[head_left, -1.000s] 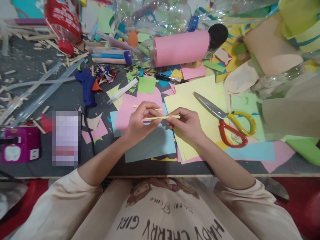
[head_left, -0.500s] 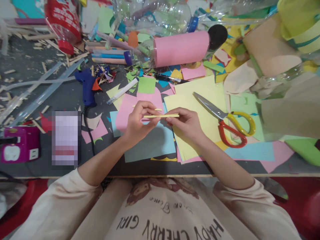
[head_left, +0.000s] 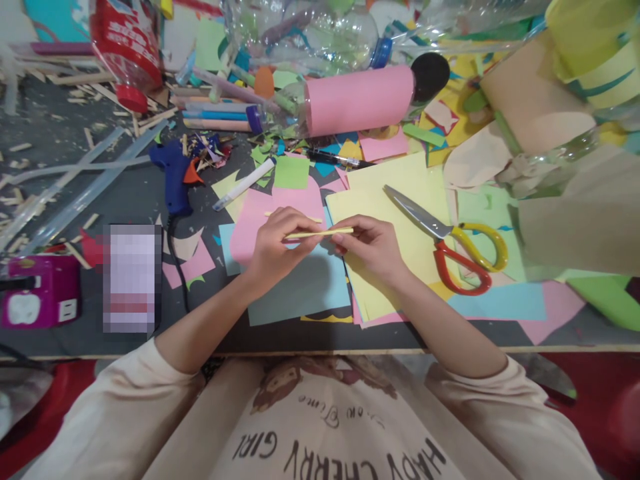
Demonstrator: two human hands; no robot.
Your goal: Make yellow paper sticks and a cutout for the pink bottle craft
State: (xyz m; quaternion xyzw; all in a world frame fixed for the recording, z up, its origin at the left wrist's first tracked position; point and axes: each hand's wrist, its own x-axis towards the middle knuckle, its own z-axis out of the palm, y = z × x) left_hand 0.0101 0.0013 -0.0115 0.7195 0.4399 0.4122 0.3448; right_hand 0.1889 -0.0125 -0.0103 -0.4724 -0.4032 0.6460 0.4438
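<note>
Both hands pinch a thin pale-yellow paper strip (head_left: 323, 233) that runs level between them above the table. My left hand (head_left: 277, 247) grips its left end with curled fingers, and a second short yellow strip (head_left: 315, 219) pokes out past those fingers. My right hand (head_left: 373, 247) holds the right end between thumb and forefinger. Under the hands lie a pink sheet (head_left: 260, 217), a light blue sheet (head_left: 310, 290) and a stack of pale yellow sheets (head_left: 380, 200).
Scissors with red and yellow handles (head_left: 450, 240) lie on the yellow sheets to the right. A blue glue gun (head_left: 173, 177), a white glue stick (head_left: 245, 182), a pink-wrapped roll (head_left: 360, 100), plastic bottles, markers and paper scraps crowd the back. A magenta box (head_left: 40, 290) sits left.
The strip has gone from slightly bowed to straight and sits a little higher between the hands. The view has drifted slightly; nothing else moved.
</note>
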